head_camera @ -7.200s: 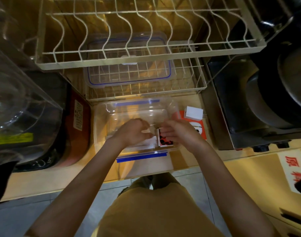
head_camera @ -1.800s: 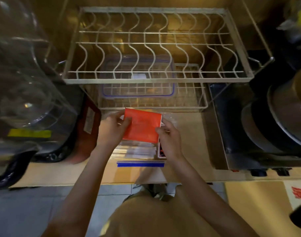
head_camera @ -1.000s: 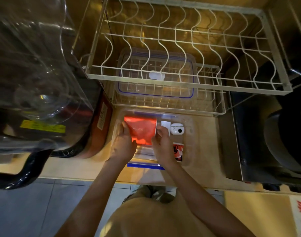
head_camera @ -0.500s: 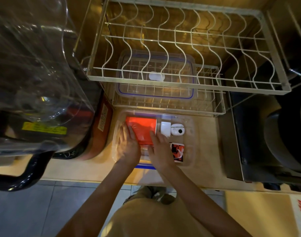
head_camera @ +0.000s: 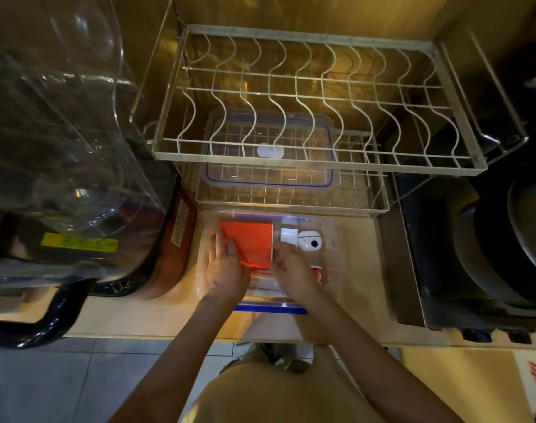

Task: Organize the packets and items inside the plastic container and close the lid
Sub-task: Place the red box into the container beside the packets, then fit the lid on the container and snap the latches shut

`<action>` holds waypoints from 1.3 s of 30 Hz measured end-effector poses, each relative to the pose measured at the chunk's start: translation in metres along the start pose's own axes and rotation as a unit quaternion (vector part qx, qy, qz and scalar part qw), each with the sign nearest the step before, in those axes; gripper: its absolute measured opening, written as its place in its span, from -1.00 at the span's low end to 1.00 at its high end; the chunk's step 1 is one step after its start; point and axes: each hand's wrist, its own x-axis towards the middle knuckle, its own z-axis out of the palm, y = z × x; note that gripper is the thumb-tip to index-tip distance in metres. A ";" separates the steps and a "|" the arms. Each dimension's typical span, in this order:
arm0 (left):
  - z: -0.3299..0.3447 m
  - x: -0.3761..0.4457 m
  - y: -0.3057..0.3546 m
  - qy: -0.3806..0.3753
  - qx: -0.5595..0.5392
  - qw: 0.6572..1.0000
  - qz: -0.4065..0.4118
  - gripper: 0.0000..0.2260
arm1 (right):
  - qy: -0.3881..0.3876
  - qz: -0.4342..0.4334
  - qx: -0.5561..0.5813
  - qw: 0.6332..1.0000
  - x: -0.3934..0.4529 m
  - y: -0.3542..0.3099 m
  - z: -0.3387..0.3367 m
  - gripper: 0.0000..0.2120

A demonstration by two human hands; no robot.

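A clear plastic container (head_camera: 330, 239) with a blue front clip (head_camera: 271, 308) sits on the counter. Inside it a red packet (head_camera: 251, 239) lies flat at the left. My left hand (head_camera: 224, 270) rests with spread fingers on the packet's left edge. My right hand (head_camera: 291, 270) touches the packet's right edge, fingers apart. A white block (head_camera: 288, 235) and a white round device (head_camera: 310, 240) lie to the packet's right. A red-and-white packet (head_camera: 317, 274) shows partly behind my right hand. The clear lid with a blue seal (head_camera: 268, 154) lies on the lower wire shelf.
A white wire dish rack (head_camera: 315, 96) hangs over the container and lid. A large clear jug (head_camera: 56, 117) on a dark base stands at the left. A dark stove with a pan (head_camera: 504, 239) fills the right. The counter's front edge runs below my hands.
The red packet went from held in the air into the container and now lies flat. My hands have slid slightly toward me along its sides.
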 end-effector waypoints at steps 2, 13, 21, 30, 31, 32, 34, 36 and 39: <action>-0.017 0.002 0.010 0.011 0.002 1.000 0.012 -0.57 | 0.002 0.018 0.009 1.000 0.003 -0.005 -0.022 -0.73; -0.076 0.047 0.037 0.242 -0.019 0.938 0.248 -0.77 | 0.198 -0.077 -0.164 0.963 0.025 -0.011 -0.115 -0.77; -0.046 0.086 0.023 0.163 0.091 0.950 0.250 -0.61 | 0.186 -0.111 -0.335 0.917 0.064 0.005 -0.088 -0.41; -0.049 0.094 0.017 0.155 0.080 0.951 0.257 -0.66 | 0.234 -0.128 -0.323 0.908 0.058 0.013 -0.079 -0.52; -0.050 0.093 0.017 0.157 0.080 0.948 0.264 -0.65 | 0.238 -0.139 -0.317 0.908 0.057 0.015 -0.078 -0.57; -0.052 0.090 0.017 0.164 0.076 0.945 0.272 -0.66 | 0.248 -0.152 -0.308 0.906 0.054 0.017 -0.077 -0.62; -0.055 0.080 0.016 0.190 0.062 0.937 0.287 -0.70 | 0.273 -0.169 -0.291 0.901 0.046 0.020 -0.076 -0.67; -0.060 0.065 0.017 0.212 0.049 0.928 0.301 -0.74 | 0.297 -0.183 -0.279 0.895 0.036 0.022 -0.078 -0.69; -0.067 0.042 0.021 0.233 0.037 0.913 0.332 -0.77 | 0.316 -0.194 -0.243 0.896 0.019 0.021 -0.084 -0.72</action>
